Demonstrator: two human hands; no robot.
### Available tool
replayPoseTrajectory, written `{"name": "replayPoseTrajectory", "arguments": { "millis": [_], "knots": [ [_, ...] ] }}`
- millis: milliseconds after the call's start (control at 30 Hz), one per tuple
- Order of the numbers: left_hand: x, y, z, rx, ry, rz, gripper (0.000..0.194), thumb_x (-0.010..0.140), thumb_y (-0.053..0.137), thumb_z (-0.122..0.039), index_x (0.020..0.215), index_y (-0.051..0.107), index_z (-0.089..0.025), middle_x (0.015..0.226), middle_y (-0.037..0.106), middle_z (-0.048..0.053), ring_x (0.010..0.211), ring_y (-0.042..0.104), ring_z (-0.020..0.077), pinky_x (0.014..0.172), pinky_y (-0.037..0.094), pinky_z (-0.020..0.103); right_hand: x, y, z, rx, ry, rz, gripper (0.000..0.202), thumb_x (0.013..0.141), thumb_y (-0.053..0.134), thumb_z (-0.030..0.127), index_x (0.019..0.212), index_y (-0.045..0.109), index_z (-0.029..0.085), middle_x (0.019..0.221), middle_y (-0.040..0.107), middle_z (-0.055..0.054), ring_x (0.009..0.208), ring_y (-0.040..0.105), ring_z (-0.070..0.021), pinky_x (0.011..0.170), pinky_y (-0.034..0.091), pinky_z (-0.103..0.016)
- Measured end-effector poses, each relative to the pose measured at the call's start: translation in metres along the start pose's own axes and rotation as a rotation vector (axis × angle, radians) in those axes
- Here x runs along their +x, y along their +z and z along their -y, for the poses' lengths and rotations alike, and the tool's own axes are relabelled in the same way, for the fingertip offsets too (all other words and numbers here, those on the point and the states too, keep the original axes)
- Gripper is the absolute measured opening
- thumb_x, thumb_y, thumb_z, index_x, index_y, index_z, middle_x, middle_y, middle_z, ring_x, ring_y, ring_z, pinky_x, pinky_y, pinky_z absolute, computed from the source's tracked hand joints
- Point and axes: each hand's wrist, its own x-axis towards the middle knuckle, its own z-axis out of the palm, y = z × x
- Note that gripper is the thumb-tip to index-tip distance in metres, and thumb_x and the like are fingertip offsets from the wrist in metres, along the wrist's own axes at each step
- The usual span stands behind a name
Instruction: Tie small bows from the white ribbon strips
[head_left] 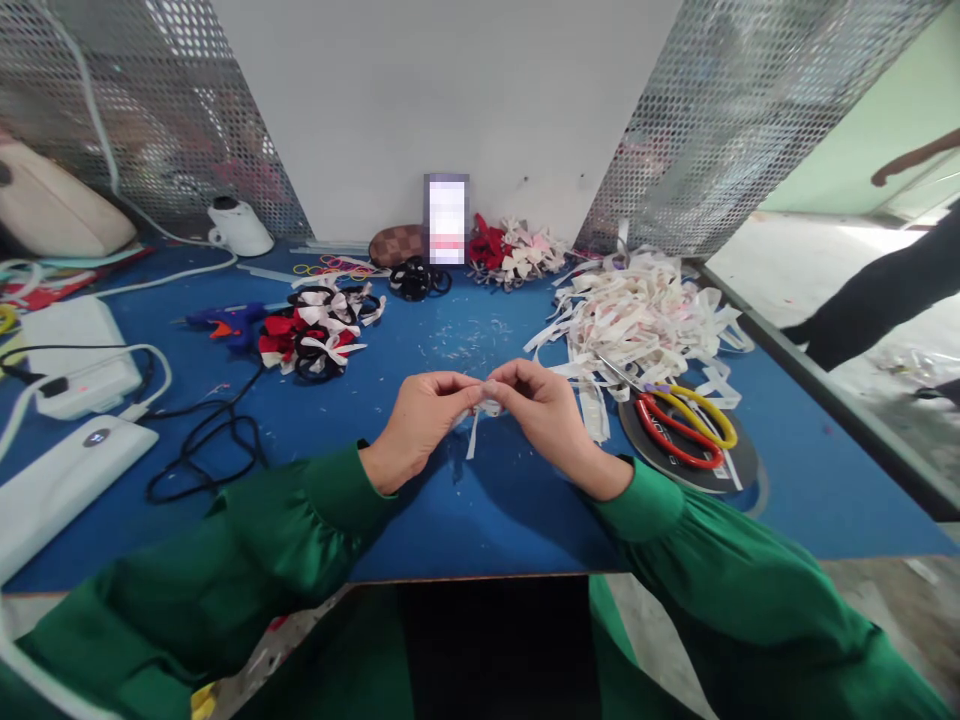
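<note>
Above the middle of the blue table, my left hand (424, 420) and my right hand (543, 415) meet fingertip to fingertip. Both are closed in a pinch on a small white fabric strip (472, 436), one end of which hangs down between them. Fingers hide most of the strip. To the right of my right hand lies a loose heap of white fabric strips (637, 315). Scissors (686, 425) with red and yellow handles rest on a dark round disc (739, 455) in front of that heap.
At the left are a blue glue gun (236, 322), red, white and black bows (319, 330), a black cable (199, 450) and a white power bank (67, 490). A phone (447, 220) stands against the back panel, beside a checkered pouch (397, 243). Another person's leg (877, 290) shows at far right.
</note>
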Motion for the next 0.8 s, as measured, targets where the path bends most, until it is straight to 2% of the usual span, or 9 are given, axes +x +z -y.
{"name": "replayPoseTrajectory", "arguments": {
  "millis": [167, 333, 567, 700, 800],
  "knots": [
    [0.001, -0.002, 0.002, -0.048, -0.005, 0.140, 0.037, 0.078, 0.072, -0.054, 0.072, 0.074, -0.018, 0.061, 0.061, 0.001, 0.052, 0.045, 0.0097, 0.049, 0.032, 0.024, 0.000, -0.004, 0.008, -0.074, -0.016, -0.097, 0.017, 0.085, 0.064, 0.031, 0.072, 0.063, 0.021, 0.059, 0.057, 0.003, 0.057, 0.050, -0.0129, 0.057, 0.039, -0.028],
    [0.003, -0.002, 0.003, 0.011, 0.002, 0.107, 0.032, 0.071, 0.079, -0.048, 0.070, 0.072, -0.017, 0.064, 0.061, 0.001, 0.054, 0.044, 0.0093, 0.050, 0.033, 0.023, 0.002, -0.005, 0.008, -0.051, 0.006, -0.077, 0.019, 0.085, 0.063, 0.032, 0.071, 0.060, 0.021, 0.061, 0.055, 0.003, 0.059, 0.049, -0.0129, 0.058, 0.038, -0.028],
    [0.000, -0.002, 0.000, 0.128, -0.005, 0.157, 0.032, 0.069, 0.080, -0.043, 0.057, 0.065, -0.017, 0.056, 0.057, -0.001, 0.051, 0.042, 0.0093, 0.051, 0.032, 0.025, 0.000, -0.001, 0.003, -0.110, -0.061, -0.086, 0.019, 0.087, 0.059, 0.030, 0.071, 0.057, 0.021, 0.063, 0.052, 0.003, 0.061, 0.045, -0.0130, 0.058, 0.035, -0.028],
    [0.000, -0.002, 0.001, 0.114, -0.027, 0.152, 0.029, 0.068, 0.080, -0.041, 0.059, 0.066, -0.017, 0.057, 0.059, 0.000, 0.053, 0.045, 0.0107, 0.052, 0.033, 0.025, 0.003, 0.001, -0.002, -0.105, -0.033, -0.073, 0.020, 0.087, 0.059, 0.031, 0.070, 0.056, 0.021, 0.061, 0.052, 0.003, 0.059, 0.045, -0.0133, 0.057, 0.035, -0.028],
    [0.001, -0.002, 0.005, 0.062, -0.075, 0.117, 0.032, 0.065, 0.081, -0.042, 0.058, 0.065, -0.016, 0.055, 0.057, -0.001, 0.051, 0.043, 0.0099, 0.052, 0.031, 0.024, 0.006, -0.001, -0.002, -0.122, -0.050, -0.054, 0.014, 0.088, 0.059, 0.032, 0.079, 0.061, 0.021, 0.070, 0.058, 0.001, 0.066, 0.051, -0.0146, 0.061, 0.039, -0.028]
  ]
}}
